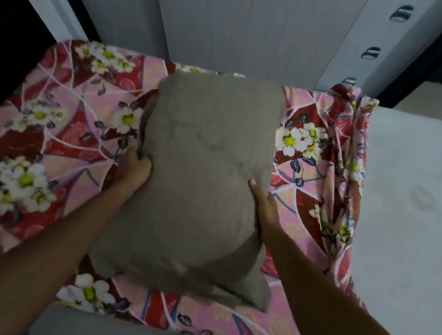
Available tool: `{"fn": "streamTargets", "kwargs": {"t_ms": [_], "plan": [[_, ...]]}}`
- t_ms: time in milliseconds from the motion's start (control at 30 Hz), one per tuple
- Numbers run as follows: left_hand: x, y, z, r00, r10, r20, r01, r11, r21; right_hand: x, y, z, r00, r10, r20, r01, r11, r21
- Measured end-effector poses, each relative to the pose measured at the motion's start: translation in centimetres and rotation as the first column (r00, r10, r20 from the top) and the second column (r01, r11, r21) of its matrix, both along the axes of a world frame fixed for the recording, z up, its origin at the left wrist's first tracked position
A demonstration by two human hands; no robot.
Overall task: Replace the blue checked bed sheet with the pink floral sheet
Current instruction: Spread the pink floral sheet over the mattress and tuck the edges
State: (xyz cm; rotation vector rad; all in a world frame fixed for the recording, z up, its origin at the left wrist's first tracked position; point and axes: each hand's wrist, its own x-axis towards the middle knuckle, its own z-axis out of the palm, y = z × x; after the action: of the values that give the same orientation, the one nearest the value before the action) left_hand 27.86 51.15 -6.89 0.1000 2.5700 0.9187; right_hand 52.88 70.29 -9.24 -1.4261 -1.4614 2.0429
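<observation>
Pink floral sheet (71, 113) — under pillow (201, 179) | left hand (134, 171), right hand (265, 208): fingers (139, 161) clasp pillow sides

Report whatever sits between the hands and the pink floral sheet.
A grey-brown pillow covers the middle of the pink floral sheet; the left hand and right hand grip its sides. Sheet to either side lies uncovered.
</observation>
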Motion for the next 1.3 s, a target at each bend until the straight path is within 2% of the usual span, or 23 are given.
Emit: {"fn": "streamTargets", "kwargs": {"t_ms": [67, 133, 233, 300, 367, 433, 467, 533, 600, 700, 767, 800, 867, 933, 967, 1033, 1067, 1100, 1133, 1200, 1233, 1300], "plan": [[2.0, 1.3, -0.1, 0.963, 0.024, -0.269, -0.028, 1.0, -0.011, 1.2, 0.8, -1.6, 1.0, -0.026, 0.013, 0.027, 0.998, -0.061], [3.0, 2.5, 0.8, 0.875, 0.005, -0.484, 0.008, 1.0, 0.025, 1.9, 2.0, -2.0, 1.0, -0.008, 0.008, 0.009, 0.997, -0.071], [4.6, 4.1, 1.9, 0.764, -0.129, -0.633, 0.152, 0.988, -0.018, 2.9, 3.0, -1.0, 0.998, 0.066, 0.021, -0.065, 0.997, -0.041], [6.1, 5.9, 2.3, 0.735, -0.244, -0.632, 0.241, 0.966, -0.093, 3.7, 3.6, -0.7, 0.994, 0.108, 0.029, -0.106, 0.993, -0.059], [8.0, 7.9, 1.9, 0.759, -0.343, -0.554, 0.281, 0.939, -0.197, 4.7, 4.0, -1.0, 0.989, 0.145, 0.039, -0.142, 0.986, -0.085], [9.0, 9.2, 1.5, 0.802, -0.36, -0.477, 0.242, 0.926, -0.291, 5.4, 4.1, -1.6, 0.991, 0.134, 0.02, -0.131, 0.983, -0.127], [8.7, 9.5, 1.2, 0.836, -0.311, -0.453, 0.181, 0.934, -0.309, 5.7, 4.1, -1.8, 0.992, 0.124, 0.018, -0.121, 0.985, -0.121], [7.6, 9.9, 2.0, 0.918, -0.106, -0.383, -0.004, 0.961, -0.275, 6.0, 4.3, -2.2, 0.992, 0.122, 0.035, -0.12, 0.992, -0.048], [7.1, 9.8, 3.1, 0.951, 0.002, -0.309, -0.083, 0.965, -0.248, 6.2, 4.5, -2.2, 0.986, 0.16, 0.034, -0.163, 0.983, 0.09], [8.8, 10.5, 5.2, 0.926, -0.047, -0.374, -0.02, 0.985, -0.173, 7.6, 4.9, -1.7, 0.987, 0.155, -0.031, -0.139, 0.944, 0.298], [11.2, 11.1, 6.6, 0.907, -0.072, -0.416, 0.02, 0.992, -0.127, 9.8, 5.2, -1.4, 0.994, 0.07, -0.087, -0.04, 0.951, 0.307], [12.4, 11.2, 6.8, 0.903, -0.087, -0.42, 0.034, 0.991, -0.131, 11.1, 5.3, -1.6, 0.994, 0.078, -0.071, -0.054, 0.955, 0.292], [16.2, 11.9, 6.5, 0.904, -0.129, -0.407, 0.055, 0.981, -0.187, 14.0, 5.8, -3.1, 0.981, 0.184, 0.067, -0.194, 0.955, 0.223], [21.0, 12.7, 4.9, 0.848, -0.237, -0.474, 0.078, 0.941, -0.33, 17.3, 6.9, -5.1, 0.927, 0.329, 0.181, -0.358, 0.921, 0.156], [23.7, 13.2, 3.8, 0.776, -0.332, -0.536, 0.105, 0.907, -0.409, 19.1, 7.7, -5.8, 0.9, 0.368, 0.232, -0.411, 0.895, 0.175], [29.7, 14.7, 1.5, 0.586, -0.547, -0.598, 0.28, 0.829, -0.484, 22.4, 9.6, -6.3, 0.863, 0.382, 0.331, -0.486, 0.808, 0.334], [32.9, 15.5, 0.3, 0.527, -0.615, -0.587, 0.407, 0.789, -0.46, 24.1, 10.7, -6.6, 0.859, 0.364, 0.36, -0.5, 0.747, 0.437], [36.1, 16.3, -1.4, 0.505, -0.658, -0.558, 0.524, 0.748, -0.407, 25.8, 11.7, -6.6, 0.864, 0.333, 0.378, -0.497, 0.689, 0.528], [39.3, 17.2, -2.9, 0.542, -0.673, -0.503, 0.594, 0.731, -0.337, 27.3, 12.6, -6.7, 0.874, 0.286, 0.392, -0.479, 0.639, 0.602], [45.3, 18.5, -5.5, 0.723, -0.617, -0.31, 0.589, 0.786, -0.191, 30.3, 14.1, -7.2, 0.891, 0.205, 0.405, -0.438, 0.625, 0.647], [47.9, 19.0, -6.3, 0.806, -0.56, -0.193, 0.542, 0.829, -0.139, 31.6, 14.6, -7.4, 0.898, 0.188, 0.399, -0.418, 0.648, 0.637], [52.2, 19.9, -7.3, 0.876, -0.482, -0.008, 0.478, 0.872, -0.109, 34.0, 15.3, -8.6, 0.884, 0.197, 0.423, -0.415, 0.746, 0.521]]}}
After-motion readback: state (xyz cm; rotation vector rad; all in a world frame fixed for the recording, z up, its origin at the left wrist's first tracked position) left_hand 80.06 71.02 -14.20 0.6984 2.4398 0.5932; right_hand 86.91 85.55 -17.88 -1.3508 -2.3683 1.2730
